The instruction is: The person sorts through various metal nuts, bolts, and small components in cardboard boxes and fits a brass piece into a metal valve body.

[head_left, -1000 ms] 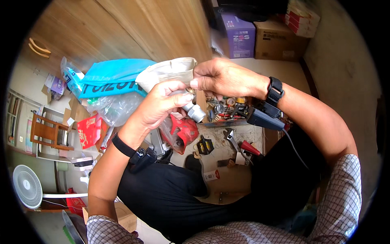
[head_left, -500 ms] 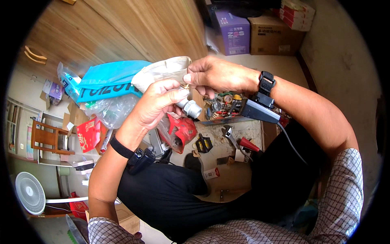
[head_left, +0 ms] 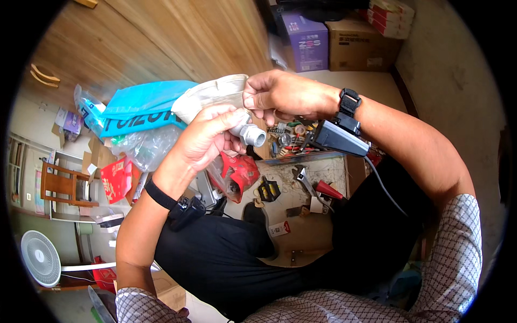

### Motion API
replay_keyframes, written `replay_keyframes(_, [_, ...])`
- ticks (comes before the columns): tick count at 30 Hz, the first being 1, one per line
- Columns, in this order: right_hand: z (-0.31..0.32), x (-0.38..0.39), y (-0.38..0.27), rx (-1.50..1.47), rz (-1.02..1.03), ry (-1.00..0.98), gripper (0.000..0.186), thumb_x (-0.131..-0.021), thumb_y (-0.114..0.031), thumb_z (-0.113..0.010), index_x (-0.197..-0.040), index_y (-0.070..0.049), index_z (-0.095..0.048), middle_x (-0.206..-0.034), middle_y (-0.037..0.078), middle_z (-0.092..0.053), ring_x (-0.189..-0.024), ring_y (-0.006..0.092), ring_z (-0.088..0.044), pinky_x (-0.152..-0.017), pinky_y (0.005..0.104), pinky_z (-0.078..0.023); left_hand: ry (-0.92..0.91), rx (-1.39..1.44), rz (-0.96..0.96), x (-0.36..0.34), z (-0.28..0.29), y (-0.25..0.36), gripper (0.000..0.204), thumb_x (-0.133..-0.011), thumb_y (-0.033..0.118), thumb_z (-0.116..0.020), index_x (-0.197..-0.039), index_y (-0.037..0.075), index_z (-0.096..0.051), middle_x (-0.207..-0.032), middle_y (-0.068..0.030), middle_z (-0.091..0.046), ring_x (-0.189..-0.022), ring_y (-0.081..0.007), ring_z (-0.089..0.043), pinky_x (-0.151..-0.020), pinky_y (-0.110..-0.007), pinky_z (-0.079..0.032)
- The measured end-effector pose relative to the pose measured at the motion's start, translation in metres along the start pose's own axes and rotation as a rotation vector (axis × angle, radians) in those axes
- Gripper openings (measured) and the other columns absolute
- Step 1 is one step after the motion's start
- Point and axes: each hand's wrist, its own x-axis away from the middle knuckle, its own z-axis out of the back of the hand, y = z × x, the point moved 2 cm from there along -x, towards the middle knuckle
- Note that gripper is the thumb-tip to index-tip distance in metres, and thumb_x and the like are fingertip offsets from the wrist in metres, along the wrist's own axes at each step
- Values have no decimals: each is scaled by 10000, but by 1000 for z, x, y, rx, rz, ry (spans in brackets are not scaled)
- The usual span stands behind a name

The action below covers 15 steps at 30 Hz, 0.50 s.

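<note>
Seen from above, a seated person's two hands meet over a cluttered floor. Compared with a second ago, both hands have risen and sit a little further right in the view, and the grey fitting now points its open end to the right.

The left hand (head_left: 207,137) has its fingers (head_left: 229,116) closed around one short grey pipe fitting (head_left: 250,134), which sticks out from under the thumb. The right hand (head_left: 285,97) pinches the edge of one beige cloth bag (head_left: 212,94) between thumb and forefinger, just above the fitting; the bag drapes over the left hand.

Each wrist carries one black strap, two in all, with a small black device (head_left: 339,137) below the right wrist.

Below the hands lie one red plastic bag (head_left: 239,172), one adjustable wrench (head_left: 302,177) and one red-handled tool (head_left: 328,189). One blue bag (head_left: 142,105) lies to the left, one white fan (head_left: 40,258) at lower left, and two cardboard boxes (head_left: 358,46) stand at the top.
</note>
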Motion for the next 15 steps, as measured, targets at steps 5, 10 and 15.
replay_keyframes(5, [1, -4, 7, -30, -10, -18, 182, -1017, -237, -545, -943, -78, -590, -750, -38, -528, -606, 45, -508, -476, 202, -344, 44, 93, 4, 1, -12, 2, 261, -966, 299, -620, -1032, 49, -650, -838, -52, -683, -659, -138, -643, -574, -254, -509])
replay_keyframes(10, [-4, -2, 4, -80, -43, 14, 217, -1020, -264, -543, -936, -70, -591, -703, -48, -494, -550, 45, -459, -455, 195, -326, 8, 159, 24, -1, -6, -3, 258, -968, 308, -619, -1021, 58, -654, -841, -46, -685, -667, -142, -635, -590, -268, -498])
replay_keyframes(15, [-9, 0, 3, -80, -95, 50, 242, -1014, -292, -558, -979, -58, -607, -682, -54, -475, -529, 42, -431, -447, 199, -333, 34, 141, 39, 0, -9, -4, 249, -967, 302, -624, -1003, 57, -653, -860, -46, -686, -701, -130, -635, -613, -265, -496])
